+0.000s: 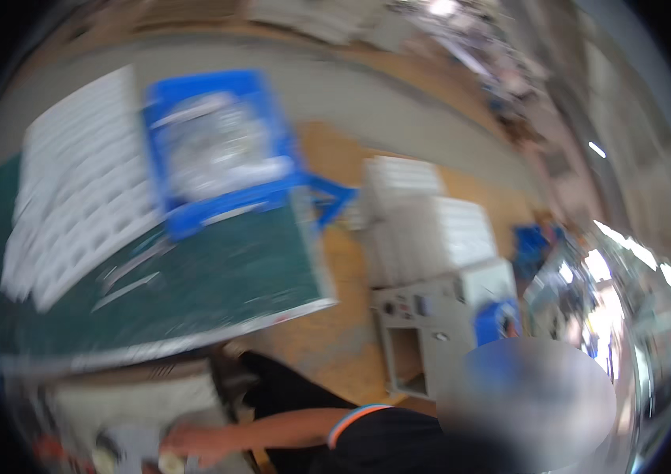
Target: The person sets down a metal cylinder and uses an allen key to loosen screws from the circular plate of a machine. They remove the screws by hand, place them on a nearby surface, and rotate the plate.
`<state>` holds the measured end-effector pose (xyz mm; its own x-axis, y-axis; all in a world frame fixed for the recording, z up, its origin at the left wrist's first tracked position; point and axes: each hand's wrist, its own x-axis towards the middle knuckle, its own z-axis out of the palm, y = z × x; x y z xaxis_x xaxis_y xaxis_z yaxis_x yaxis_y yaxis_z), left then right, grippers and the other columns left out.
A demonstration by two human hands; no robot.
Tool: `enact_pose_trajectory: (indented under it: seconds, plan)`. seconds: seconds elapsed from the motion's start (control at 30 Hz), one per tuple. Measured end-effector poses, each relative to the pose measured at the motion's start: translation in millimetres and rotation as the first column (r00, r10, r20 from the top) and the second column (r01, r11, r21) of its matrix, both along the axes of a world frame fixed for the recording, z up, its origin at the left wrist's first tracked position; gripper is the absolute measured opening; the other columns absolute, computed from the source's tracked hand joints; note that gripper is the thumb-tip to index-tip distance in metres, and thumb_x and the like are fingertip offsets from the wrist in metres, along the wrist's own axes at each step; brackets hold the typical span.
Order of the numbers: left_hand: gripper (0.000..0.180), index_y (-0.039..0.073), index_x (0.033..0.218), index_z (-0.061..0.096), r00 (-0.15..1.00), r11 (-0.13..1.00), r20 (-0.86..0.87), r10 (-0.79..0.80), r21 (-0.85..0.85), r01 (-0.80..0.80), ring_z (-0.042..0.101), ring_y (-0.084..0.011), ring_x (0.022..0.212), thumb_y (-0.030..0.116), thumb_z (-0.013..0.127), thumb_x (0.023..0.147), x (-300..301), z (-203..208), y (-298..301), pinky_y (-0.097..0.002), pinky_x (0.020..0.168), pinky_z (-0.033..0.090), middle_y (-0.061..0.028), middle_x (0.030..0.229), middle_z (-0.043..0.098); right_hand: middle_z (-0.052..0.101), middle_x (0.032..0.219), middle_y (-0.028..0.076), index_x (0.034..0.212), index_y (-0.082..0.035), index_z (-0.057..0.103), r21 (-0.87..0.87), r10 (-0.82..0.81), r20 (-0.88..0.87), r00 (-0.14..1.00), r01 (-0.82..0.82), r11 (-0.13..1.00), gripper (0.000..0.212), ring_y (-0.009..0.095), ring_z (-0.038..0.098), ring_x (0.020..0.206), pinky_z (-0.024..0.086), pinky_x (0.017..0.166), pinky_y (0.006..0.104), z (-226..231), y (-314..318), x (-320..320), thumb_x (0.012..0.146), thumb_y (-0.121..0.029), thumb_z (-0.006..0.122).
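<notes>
Neither my left hand nor my right hand shows in the head view. Nearest along the lower edge is another person's bare forearm (272, 431), coming from a dark short sleeve with orange and blue trim. That person's hand (193, 442) rests at a pale machine or bench (146, 395) beside round cream-coloured parts. Motion blur hides what its fingers do. On the green-topped table (233, 268) stands a blue plastic crate (272, 118) with clear, shiny plastic items (221, 142) inside. White moulded trays (86, 174) with rows of cells lie stacked left of it.
Beyond the table, more white trays (414, 229) are piled on a grey cabinet (430, 340) with knobs and a small display. Thin strips (126, 292) lie on the green top. A blue bracket-like piece (335, 197) juts past the table's right edge. The floor (327, 340) is yellowish-brown.
</notes>
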<state>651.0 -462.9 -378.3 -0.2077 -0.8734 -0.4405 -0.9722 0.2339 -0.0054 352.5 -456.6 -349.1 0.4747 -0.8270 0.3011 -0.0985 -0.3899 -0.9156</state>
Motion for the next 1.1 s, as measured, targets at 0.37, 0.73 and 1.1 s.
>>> enact_pose_trajectory:
  seconds: [0.37, 0.73, 1.1]
  plan:
    - [0.019, 0.005, 0.101, 0.041, 0.942, 0.974, -0.252, 0.224, 0.086, -0.209, 0.063, -0.0321, 0.077, 0.012, 0.049, 0.085, -19, 56, 12, -0.0421, 0.060, 0.052, -0.0134, 0.099, 0.056, 0.053, 0.125, 0.009, 0.127, -0.012, 0.044, 0.103, 0.356, -0.316, 0.880, -0.341, 0.935, 0.078, 0.026, 0.048, 0.118, 0.031, 0.100, 0.0389, -6, -47, 28, 0.058, -0.017, 0.080]
    - [0.020, 0.007, 0.099, 0.046, 0.954, 0.947, -0.202, 0.220, -0.189, -0.258, 0.063, -0.0246, 0.066, 0.019, 0.055, 0.086, -23, 44, 29, -0.0333, 0.048, 0.051, -0.0078, 0.087, 0.055, 0.056, 0.120, 0.007, 0.120, -0.010, 0.045, -0.083, 0.282, -0.283, 0.917, -0.316, 0.945, 0.076, 0.023, 0.053, 0.112, 0.036, 0.094, 0.0369, -10, -46, 35, 0.053, -0.016, 0.083]
    - [0.031, 0.006, 0.107, 0.047, 0.957, 0.984, -0.291, -0.011, -0.172, -0.041, 0.063, -0.0209, 0.068, 0.008, 0.054, 0.077, -6, 37, 27, -0.0312, 0.052, 0.053, -0.0065, 0.095, 0.054, 0.057, 0.118, 0.009, 0.119, -0.008, 0.047, -0.107, 0.253, -0.278, 0.927, -0.292, 0.950, 0.074, 0.024, 0.056, 0.108, 0.038, 0.092, 0.0365, -14, -43, 36, 0.054, -0.015, 0.082]
